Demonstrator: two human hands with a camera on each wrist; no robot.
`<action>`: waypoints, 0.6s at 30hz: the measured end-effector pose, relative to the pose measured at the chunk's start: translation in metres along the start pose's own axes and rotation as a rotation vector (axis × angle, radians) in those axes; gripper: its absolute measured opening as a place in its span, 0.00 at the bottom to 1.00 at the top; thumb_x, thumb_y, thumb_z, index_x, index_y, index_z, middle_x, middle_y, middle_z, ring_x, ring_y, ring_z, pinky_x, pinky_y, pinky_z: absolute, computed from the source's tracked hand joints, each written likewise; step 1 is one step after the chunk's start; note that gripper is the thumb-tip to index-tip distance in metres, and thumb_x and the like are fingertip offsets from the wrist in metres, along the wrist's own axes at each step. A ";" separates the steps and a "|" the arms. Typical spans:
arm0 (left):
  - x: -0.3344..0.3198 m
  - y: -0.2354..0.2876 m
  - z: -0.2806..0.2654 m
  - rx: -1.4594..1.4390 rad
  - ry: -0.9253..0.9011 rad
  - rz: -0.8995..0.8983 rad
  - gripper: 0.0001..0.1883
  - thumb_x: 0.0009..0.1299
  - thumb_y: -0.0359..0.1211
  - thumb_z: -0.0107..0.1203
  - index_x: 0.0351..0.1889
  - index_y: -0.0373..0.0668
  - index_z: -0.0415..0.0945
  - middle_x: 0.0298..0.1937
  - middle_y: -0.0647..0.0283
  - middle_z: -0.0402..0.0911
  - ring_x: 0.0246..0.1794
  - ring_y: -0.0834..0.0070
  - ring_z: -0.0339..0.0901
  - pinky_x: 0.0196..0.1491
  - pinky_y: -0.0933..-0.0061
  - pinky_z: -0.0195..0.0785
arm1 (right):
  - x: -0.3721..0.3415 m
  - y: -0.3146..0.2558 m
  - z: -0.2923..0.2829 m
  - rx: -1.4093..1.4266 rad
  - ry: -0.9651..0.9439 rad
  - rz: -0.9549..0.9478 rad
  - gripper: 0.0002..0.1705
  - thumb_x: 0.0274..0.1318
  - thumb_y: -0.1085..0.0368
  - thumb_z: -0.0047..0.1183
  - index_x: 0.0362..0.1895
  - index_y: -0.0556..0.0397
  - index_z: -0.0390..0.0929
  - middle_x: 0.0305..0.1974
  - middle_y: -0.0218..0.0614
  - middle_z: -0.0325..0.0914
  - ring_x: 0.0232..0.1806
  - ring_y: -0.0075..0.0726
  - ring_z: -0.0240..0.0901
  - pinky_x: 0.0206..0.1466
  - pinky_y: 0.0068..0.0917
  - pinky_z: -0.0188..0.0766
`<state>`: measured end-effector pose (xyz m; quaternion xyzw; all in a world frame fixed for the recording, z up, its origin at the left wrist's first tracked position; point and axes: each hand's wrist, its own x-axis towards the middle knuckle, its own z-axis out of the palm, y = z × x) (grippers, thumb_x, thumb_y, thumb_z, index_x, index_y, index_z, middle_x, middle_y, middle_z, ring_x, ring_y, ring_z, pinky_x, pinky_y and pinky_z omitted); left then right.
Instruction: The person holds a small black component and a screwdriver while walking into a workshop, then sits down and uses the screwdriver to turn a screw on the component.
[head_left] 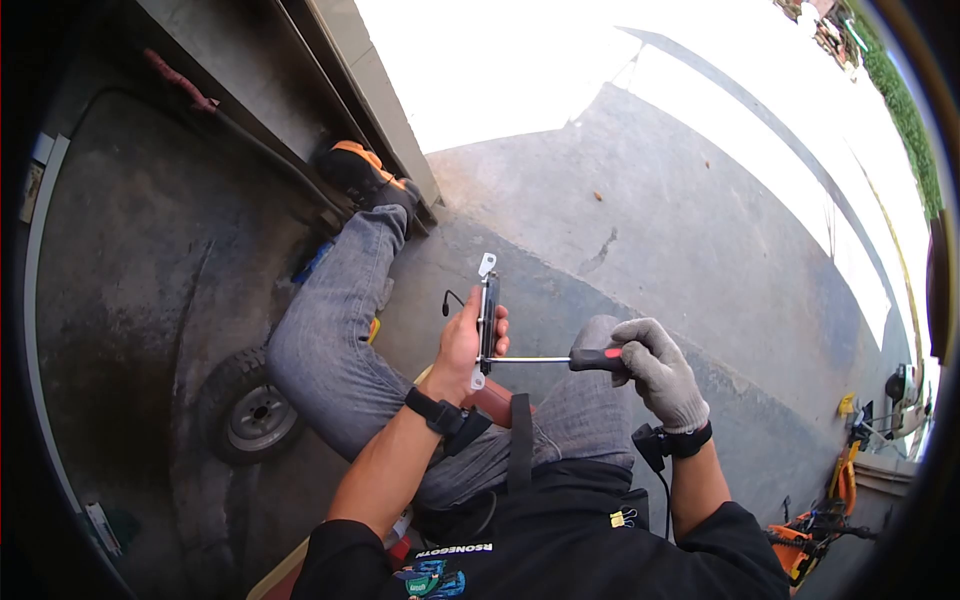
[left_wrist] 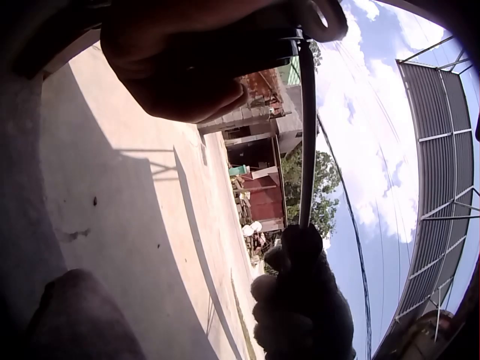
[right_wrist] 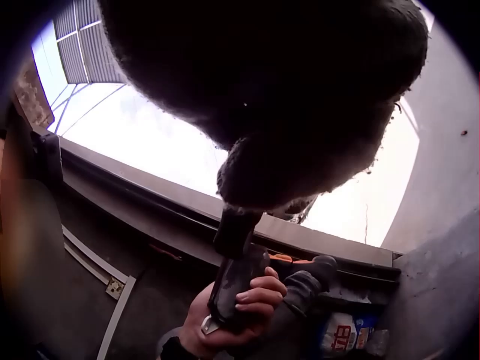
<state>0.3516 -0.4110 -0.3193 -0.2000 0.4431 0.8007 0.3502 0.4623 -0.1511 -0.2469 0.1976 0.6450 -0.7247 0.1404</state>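
My bare left hand [head_left: 458,350] grips a slim black device [head_left: 490,315] with metal mounting tabs at both ends, held upright above my lap. A short black cable with a plug [head_left: 446,304] hangs beside it. In a grey work glove, my right hand [head_left: 665,375] holds a screwdriver [head_left: 597,360] by its black and red handle. The long shaft [left_wrist: 307,142] runs level to the device's lower end, its tip right at the side by the lower tab. From the right wrist view, the device's broad black face [right_wrist: 236,291] shows between the left fingers.
A small wheel with a tyre [head_left: 250,408] lies on the floor to the left, near my bent knee. My shoe [head_left: 365,175] rests by a metal door track. Orange tools [head_left: 795,545] lie at the lower right. Bright sunlit concrete stretches ahead.
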 end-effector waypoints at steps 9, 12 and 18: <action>0.000 0.000 0.001 0.013 0.007 0.000 0.27 0.82 0.56 0.40 0.41 0.40 0.73 0.27 0.66 0.76 0.21 0.77 0.75 0.23 0.79 0.67 | -0.005 -0.012 -0.001 -0.039 0.027 0.045 0.17 0.65 0.60 0.56 0.52 0.56 0.74 0.41 0.35 0.77 0.40 0.23 0.75 0.34 0.21 0.71; 0.000 0.000 0.001 0.019 0.005 0.007 0.27 0.82 0.57 0.40 0.41 0.40 0.73 0.27 0.66 0.76 0.21 0.77 0.74 0.23 0.79 0.67 | -0.002 -0.008 0.001 -0.044 0.014 0.101 0.16 0.64 0.60 0.57 0.51 0.56 0.75 0.40 0.33 0.77 0.38 0.21 0.74 0.33 0.20 0.70; 0.001 -0.003 -0.001 0.032 -0.010 0.025 0.29 0.81 0.59 0.42 0.42 0.40 0.73 0.28 0.66 0.76 0.21 0.77 0.74 0.23 0.79 0.66 | -0.002 0.006 -0.001 0.045 0.055 -0.099 0.20 0.58 0.61 0.63 0.52 0.53 0.75 0.40 0.33 0.77 0.35 0.20 0.73 0.35 0.19 0.70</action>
